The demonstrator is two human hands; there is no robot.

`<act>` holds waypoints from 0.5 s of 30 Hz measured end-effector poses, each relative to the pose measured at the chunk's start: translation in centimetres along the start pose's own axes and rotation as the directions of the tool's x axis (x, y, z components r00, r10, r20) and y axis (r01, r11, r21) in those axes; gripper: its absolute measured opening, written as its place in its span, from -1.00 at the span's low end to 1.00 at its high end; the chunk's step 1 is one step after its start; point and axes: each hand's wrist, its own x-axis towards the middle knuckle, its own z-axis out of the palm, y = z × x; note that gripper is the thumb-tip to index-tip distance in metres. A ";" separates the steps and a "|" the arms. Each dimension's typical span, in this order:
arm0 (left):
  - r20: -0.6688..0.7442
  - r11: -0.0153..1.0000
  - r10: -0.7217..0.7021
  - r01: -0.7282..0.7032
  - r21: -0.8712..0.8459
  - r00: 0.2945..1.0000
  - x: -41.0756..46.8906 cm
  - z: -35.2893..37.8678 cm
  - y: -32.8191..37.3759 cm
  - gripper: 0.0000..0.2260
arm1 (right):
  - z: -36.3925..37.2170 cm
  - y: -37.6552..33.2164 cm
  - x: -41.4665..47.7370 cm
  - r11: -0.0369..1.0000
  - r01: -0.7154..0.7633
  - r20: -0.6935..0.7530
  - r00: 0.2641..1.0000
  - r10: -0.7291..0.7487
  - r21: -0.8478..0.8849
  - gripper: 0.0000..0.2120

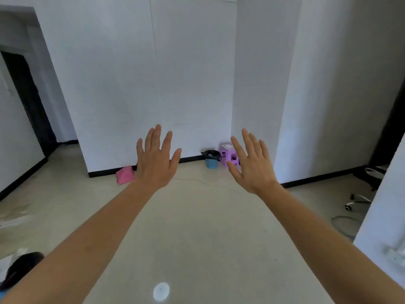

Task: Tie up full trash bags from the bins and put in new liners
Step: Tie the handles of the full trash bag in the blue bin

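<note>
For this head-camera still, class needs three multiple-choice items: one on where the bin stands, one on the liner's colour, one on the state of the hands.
1. Where is the blue bin?
A on the floor by the white wall, beside the purple stool
B in the dark doorway
C under the chair

2. What colour is the bin's liner?
A pink
B white
C black

3. How are the left hand and right hand?
A both gripping a bag
B both open, holding nothing
C one holding the bin

Answers: 1 A, it stands at the wall's foot next to the stool; 2 C, black plastic folds over the rim; 3 B, fingers spread in mid-air.
</note>
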 end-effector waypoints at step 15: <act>0.049 1.000 -0.007 0.008 -0.021 0.999 21.3 28.1 -11.2 -0.44 | 30.2 3.7 26.2 1.000 -0.005 0.148 0.989 0.003 0.017 -0.36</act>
